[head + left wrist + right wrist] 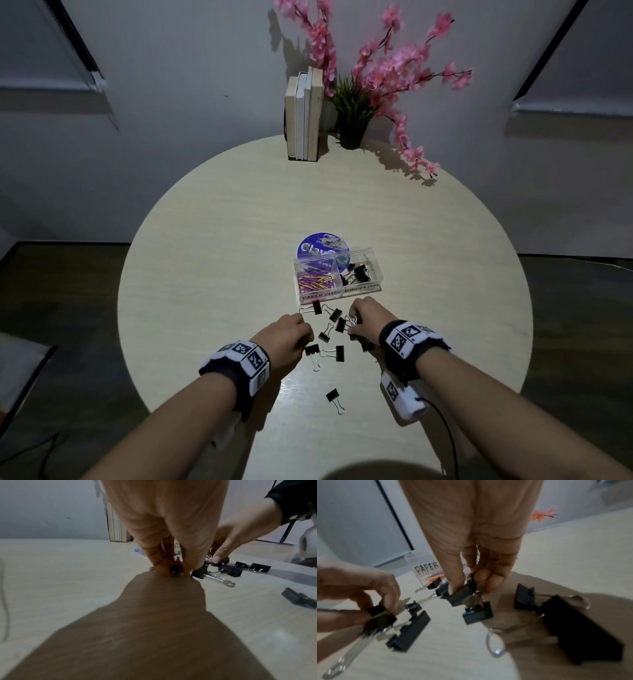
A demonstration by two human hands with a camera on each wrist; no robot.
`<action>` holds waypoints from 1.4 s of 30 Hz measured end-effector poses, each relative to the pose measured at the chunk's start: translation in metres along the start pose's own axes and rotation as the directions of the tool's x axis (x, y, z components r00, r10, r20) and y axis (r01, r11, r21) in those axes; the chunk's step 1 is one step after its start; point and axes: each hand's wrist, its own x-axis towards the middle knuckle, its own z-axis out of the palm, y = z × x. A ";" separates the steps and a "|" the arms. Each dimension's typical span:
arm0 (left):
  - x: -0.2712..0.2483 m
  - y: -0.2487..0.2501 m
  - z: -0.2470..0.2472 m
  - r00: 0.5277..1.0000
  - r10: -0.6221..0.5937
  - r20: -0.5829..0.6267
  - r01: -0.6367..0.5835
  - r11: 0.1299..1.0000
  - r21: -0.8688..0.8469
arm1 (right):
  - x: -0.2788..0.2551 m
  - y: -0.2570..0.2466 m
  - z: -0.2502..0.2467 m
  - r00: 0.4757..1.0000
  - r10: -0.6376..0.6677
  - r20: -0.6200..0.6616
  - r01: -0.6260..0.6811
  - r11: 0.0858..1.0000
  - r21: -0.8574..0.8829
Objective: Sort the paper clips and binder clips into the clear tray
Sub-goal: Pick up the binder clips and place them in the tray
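Note:
The clear tray (375, 287) stands mid-table, with coloured paper clips (317, 280) in its left compartment and black binder clips (358, 272) in its right one. Several loose black binder clips (337, 353) lie on the table (212, 240) between my hands, and one (334, 397) lies nearer me. My left hand (306, 342) pinches a small binder clip (175, 570) against the tabletop. Just in front of the tray, my right hand (352, 325) grips another binder clip (462, 595) by its black body, slightly above the table.
A round blue disc (317, 246) lies behind the tray. Upright books (305, 116) and a potted plant with pink blossom branches (356, 113) stand at the table's far edge. A black cable (445, 431) runs from my right wrist.

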 end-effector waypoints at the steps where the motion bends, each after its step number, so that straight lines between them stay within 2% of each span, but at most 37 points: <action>1: 0.001 0.001 -0.002 1.000 0.001 -0.013 0.000 1.000 0.019 | 0.000 0.000 -0.002 1.000 0.003 -0.007 -0.003 1.000 0.025; 6: 0.005 0.008 -0.013 0.991 0.046 -0.127 -0.021 0.982 0.188 | -0.006 0.002 -0.014 0.998 0.010 -0.063 -0.004 0.995 0.098; 8: 0.005 0.010 -0.014 0.996 0.023 -0.084 -0.006 0.981 0.192 | -0.009 0.004 -0.019 0.995 0.042 -0.091 -0.027 0.986 0.165; 11: 0.004 0.010 -0.007 0.998 0.013 0.061 -0.019 0.995 0.094 | -0.013 0.010 -0.024 0.982 0.115 -0.147 -0.060 0.941 0.332; 14: 0.004 0.010 0.000 0.990 0.040 0.136 -0.058 0.990 0.130 | -0.021 0.017 -0.022 0.969 0.192 -0.152 -0.075 0.823 0.563; 15: 0.005 0.010 0.001 0.990 0.040 0.135 -0.060 0.987 0.151 | -0.025 0.019 -0.021 0.973 0.186 -0.136 -0.080 0.827 0.556; 17: 0.005 0.010 0.003 0.993 0.037 0.109 -0.056 0.983 0.173 | -0.032 0.025 -0.016 0.984 0.150 -0.098 -0.094 0.900 0.425; 20: 0.005 0.010 0.005 0.997 0.037 0.071 -0.051 0.977 0.207 | -0.043 0.036 -0.010 0.987 0.142 -0.078 -0.136 0.988 0.071; 22: 0.005 0.010 0.006 0.998 0.035 0.051 -0.046 0.970 0.239 | -0.050 0.044 -0.007 0.989 0.140 -0.055 -0.145 0.984 -0.105; 25: 0.005 0.009 0.008 0.998 0.064 0.018 -0.066 0.952 0.299 | -0.059 0.049 -0.002 0.996 0.094 -0.007 -0.093 0.963 -0.254; 27: 0.005 0.007 0.010 0.996 0.091 -0.011 -0.083 0.946 0.314 | -0.058 0.051 0.004 0.998 0.063 -0.020 -0.066 0.949 -0.308; 30: 0.004 0.004 0.014 0.992 0.074 -0.103 -0.046 0.967 0.250 | -0.050 0.050 0.007 0.995 0.085 -0.046 -0.093 0.968 -0.234; 33: 0.003 0.001 0.014 0.981 -0.016 -0.192 0.041 0.991 0.128 | -0.042 0.046 0.005 0.992 0.121 -0.028 -0.123 0.984 -0.126; 36: 0.001 -0.003 0.011 0.977 -0.066 -0.204 0.086 0.992 0.090 | -0.037 0.041 0.005 0.992 0.123 -0.012 -0.123 0.988 -0.098; 38: -0.002 -0.004 0.008 0.969 -0.088 -0.231 0.106 0.992 0.068 | -0.037 0.036 0.002 0.991 0.126 -0.048 -0.128 0.990 -0.050; 42: -0.001 -0.004 0.003 0.962 -0.138 -0.236 0.147 0.989 0.020 | -0.040 0.033 -0.009 0.982 0.133 -0.138 -0.101 0.972 0.212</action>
